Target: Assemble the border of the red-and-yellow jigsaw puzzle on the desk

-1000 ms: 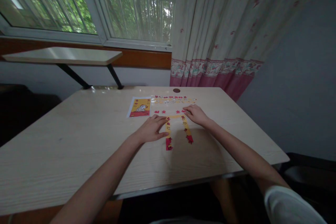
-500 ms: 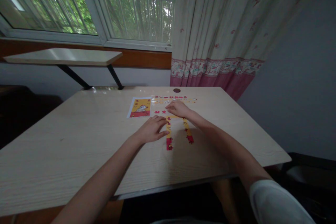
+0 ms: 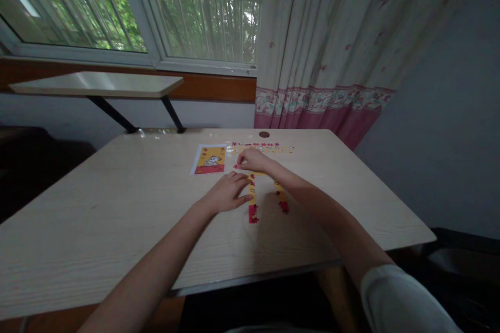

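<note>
My left hand (image 3: 227,192) lies on the table with its fingers apart, the fingertips touching the left strip of joined jigsaw puzzle pieces (image 3: 253,213), which is yellow at the top and red at the bottom. Farther from me, my right hand (image 3: 253,160) reaches to the left, thumb and finger pinched at a small red puzzle piece (image 3: 235,166). Its palm and wrist hide part of the yellow top row of the frame. Below the right forearm, the right strip of joined pieces (image 3: 284,207) shows in part.
Left of the pieces lies a picture sheet (image 3: 210,159) of a white animal on yellow and red. Loose puzzle pieces (image 3: 269,144) form rows at the back. A raised shelf (image 3: 97,85) stands at the table's back left, and a round hole (image 3: 264,135) pierces the tabletop (image 3: 117,208).
My right hand has moved left, from above the top row to the small red pieces, covering one of them. My left hand stays in place.
</note>
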`<state>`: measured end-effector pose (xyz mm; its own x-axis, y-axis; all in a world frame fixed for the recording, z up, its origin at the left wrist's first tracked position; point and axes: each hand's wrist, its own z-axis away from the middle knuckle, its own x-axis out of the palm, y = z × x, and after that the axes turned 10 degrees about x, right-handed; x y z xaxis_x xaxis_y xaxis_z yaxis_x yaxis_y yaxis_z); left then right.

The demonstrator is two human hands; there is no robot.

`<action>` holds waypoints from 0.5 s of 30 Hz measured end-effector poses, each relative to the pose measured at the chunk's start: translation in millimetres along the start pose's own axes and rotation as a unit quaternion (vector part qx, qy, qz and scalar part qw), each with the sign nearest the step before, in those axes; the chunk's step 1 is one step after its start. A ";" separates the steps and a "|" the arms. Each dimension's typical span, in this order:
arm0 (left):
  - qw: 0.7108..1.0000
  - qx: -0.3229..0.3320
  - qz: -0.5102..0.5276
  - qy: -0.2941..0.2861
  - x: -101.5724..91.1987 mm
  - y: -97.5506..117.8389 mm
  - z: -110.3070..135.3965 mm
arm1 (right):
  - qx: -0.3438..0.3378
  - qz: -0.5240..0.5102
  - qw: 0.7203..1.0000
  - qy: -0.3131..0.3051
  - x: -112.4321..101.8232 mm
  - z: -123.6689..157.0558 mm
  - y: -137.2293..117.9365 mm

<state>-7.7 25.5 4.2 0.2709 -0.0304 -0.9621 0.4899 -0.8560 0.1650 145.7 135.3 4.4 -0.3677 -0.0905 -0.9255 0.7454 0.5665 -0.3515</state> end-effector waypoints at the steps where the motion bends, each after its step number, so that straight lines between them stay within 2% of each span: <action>1: 1.000 -0.002 -0.001 -0.002 -0.2 0.1 0.0 | 0.004 -0.018 1.000 0.003 -1.6 1.7 -0.3; 4: 1.000 -0.004 -0.003 -0.003 -0.2 -0.3 0.0 | 0.015 -0.087 0.995 0.037 -10.9 16.4 -0.2; 6: 1.000 -0.001 -0.004 -0.001 0.3 -0.9 0.0 | 0.023 -0.140 0.987 0.071 -21.1 35.8 3.4; 11: 1.000 -0.003 -0.008 0.002 3.3 -2.4 0.2 | 0.079 -0.239 0.965 0.077 -46.6 107.6 25.8; 15: 1.000 -0.010 -0.016 0.003 5.8 -2.2 0.5 | 0.135 -0.242 0.959 0.061 -49.1 164.7 39.8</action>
<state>-7.6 27.0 -1.8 0.2586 0.0001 -0.9660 0.5152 -0.8459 0.1379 284.9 27.4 12.7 -0.7564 -0.1831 -0.6279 0.5823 0.2489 -0.7740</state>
